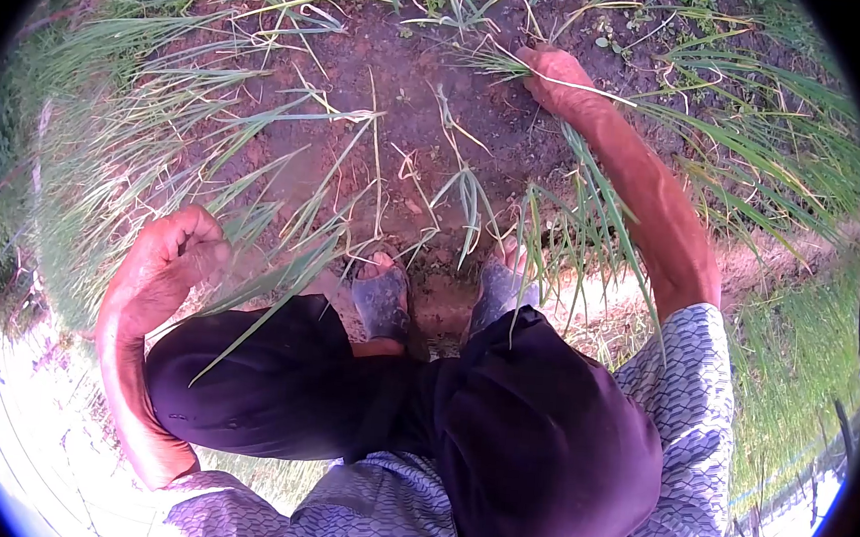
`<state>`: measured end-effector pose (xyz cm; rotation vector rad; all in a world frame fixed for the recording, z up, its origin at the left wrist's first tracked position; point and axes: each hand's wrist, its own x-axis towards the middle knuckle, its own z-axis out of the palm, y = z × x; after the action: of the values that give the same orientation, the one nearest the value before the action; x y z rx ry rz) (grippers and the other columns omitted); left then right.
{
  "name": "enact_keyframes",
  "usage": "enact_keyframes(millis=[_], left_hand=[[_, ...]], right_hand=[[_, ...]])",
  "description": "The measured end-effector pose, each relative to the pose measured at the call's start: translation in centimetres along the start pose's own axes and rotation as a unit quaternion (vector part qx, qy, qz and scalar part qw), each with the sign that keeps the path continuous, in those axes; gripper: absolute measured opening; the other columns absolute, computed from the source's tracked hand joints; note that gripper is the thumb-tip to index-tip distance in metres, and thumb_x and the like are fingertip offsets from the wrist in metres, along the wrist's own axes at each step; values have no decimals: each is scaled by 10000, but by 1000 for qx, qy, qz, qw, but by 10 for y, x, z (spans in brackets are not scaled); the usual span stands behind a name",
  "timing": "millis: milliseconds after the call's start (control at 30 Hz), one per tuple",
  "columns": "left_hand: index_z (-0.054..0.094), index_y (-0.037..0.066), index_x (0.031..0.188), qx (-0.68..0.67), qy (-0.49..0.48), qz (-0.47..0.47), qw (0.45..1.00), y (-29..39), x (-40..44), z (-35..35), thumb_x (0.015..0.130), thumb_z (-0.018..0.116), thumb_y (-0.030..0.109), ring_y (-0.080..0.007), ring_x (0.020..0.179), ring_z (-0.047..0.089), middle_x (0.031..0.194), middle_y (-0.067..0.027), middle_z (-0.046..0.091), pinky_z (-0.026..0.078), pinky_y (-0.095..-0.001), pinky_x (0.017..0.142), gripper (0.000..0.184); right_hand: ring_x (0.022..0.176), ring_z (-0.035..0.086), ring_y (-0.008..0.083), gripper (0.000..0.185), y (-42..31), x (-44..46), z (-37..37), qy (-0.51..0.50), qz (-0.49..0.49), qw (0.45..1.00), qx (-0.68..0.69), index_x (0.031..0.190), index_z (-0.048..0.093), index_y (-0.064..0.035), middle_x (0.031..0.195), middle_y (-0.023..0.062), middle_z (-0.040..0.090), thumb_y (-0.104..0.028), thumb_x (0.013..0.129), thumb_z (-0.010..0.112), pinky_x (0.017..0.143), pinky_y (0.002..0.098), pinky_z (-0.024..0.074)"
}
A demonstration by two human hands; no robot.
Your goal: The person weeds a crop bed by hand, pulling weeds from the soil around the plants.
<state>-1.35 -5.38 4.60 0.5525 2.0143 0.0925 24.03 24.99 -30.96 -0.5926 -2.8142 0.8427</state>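
Observation:
My right hand (560,81) reaches out to the soil at the upper right, its fingers closed around a tuft of thin green leaves (494,63). The leaves stick out to the left of the fist, and their roots are hidden. At the left, my left hand (174,256) is raised beside my knee with curled fingers, slightly blurred. Whatever it holds, if anything, does not show. Close by, long green blades (284,283) stretch across the dark trouser leg. More onion-like leaves (595,195) hang along my right forearm.
Bare brown soil (363,84) lies ahead, with a few drooping onion-like plants (470,196) in it. Dense rows of green leaves (133,98) flank it on the left and right. My sandalled feet (384,290) stand at the edge of the soil, by a pale earth ridge (759,267).

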Motion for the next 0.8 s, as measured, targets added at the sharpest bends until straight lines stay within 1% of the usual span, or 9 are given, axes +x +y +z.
enact_keyframes(millis=[100, 233, 267, 333, 433, 533, 567, 667, 800], left_hand=[[602, 10, 865, -23, -12, -3, 1000, 6, 0, 1, 862, 657, 57, -86, 733, 502, 752, 21, 564, 423, -260, 677, 73], [590, 9, 869, -20, -21, 20, 999, -6, -2, -4, 875, 633, 34, -82, 731, 493, 763, 30, 541, 415, -254, 685, 50], [589, 8, 868, -35, -20, 14, 999, -7, -3, -3, 876, 631, 31, -81, 731, 493, 767, 28, 542, 414, -252, 688, 49], [586, 7, 866, -56, -21, 5, 998, -5, -3, -4, 877, 627, 25, -81, 730, 493, 774, 25, 544, 413, -248, 693, 46], [576, 5, 865, -60, -26, 30, 997, 0, 0, -2, 877, 629, 26, -81, 726, 490, 758, 13, 547, 410, -253, 672, 58], [576, 4, 866, -51, -30, 22, 998, 5, 3, -3, 877, 632, 28, -82, 721, 486, 747, 10, 547, 410, -257, 660, 62], [576, 3, 866, -51, -30, 18, 998, 6, 3, -3, 876, 634, 28, -82, 720, 485, 743, 10, 547, 410, -259, 657, 64], [582, 3, 870, -33, -27, 19, 999, 5, 2, -3, 871, 638, 24, -86, 714, 486, 752, 7, 551, 410, -259, 658, 60], [586, 2, 873, -36, -15, 34, 999, -1, -5, -2, 868, 641, 22, -89, 729, 494, 770, 4, 564, 418, -259, 673, 59]], right_hand=[[814, 637, 419, 183, 2, 1, 8, -58, -3, 998, -35, 945, 627, -37, 808, 210, 644, -106, 776, 640, 743, 469, 536], [874, 649, 402, 257, 24, -22, -21, -73, 161, 984, -17, 986, 623, -4, 876, 227, 667, -164, 787, 650, 782, 462, 540], [883, 652, 393, 256, 17, -25, -35, -53, 235, 969, -58, 980, 610, -4, 896, 211, 672, -183, 802, 653, 810, 464, 538], [895, 644, 393, 301, 22, -37, -46, -11, 286, 958, -7, 1018, 583, -26, 888, 216, 664, -218, 805, 678, 816, 458, 538], [914, 631, 414, 313, 48, -47, -19, -10, 141, 983, -119, 1064, 553, -54, 921, 229, 646, -194, 815, 681, 804, 467, 541], [925, 628, 419, 316, 22, -47, -23, -33, 176, 977, -117, 1116, 525, -75, 967, 243, 626, -131, 832, 654, 816, 479, 537], [931, 632, 427, 249, 19, -47, -20, -28, 174, 979, -100, 1081, 558, -62, 1009, 254, 612, -73, 841, 619, 826, 485, 536], [952, 636, 426, 211, 19, -43, -27, -85, 192, 971, -112, 1047, 607, -52, 1022, 246, 616, -57, 836, 608, 827, 483, 539], [950, 641, 399, 237, 16, -25, -36, -115, 265, 953, -91, 1035, 642, -62, 966, 228, 646, -122, 806, 626, 827, 468, 530]])
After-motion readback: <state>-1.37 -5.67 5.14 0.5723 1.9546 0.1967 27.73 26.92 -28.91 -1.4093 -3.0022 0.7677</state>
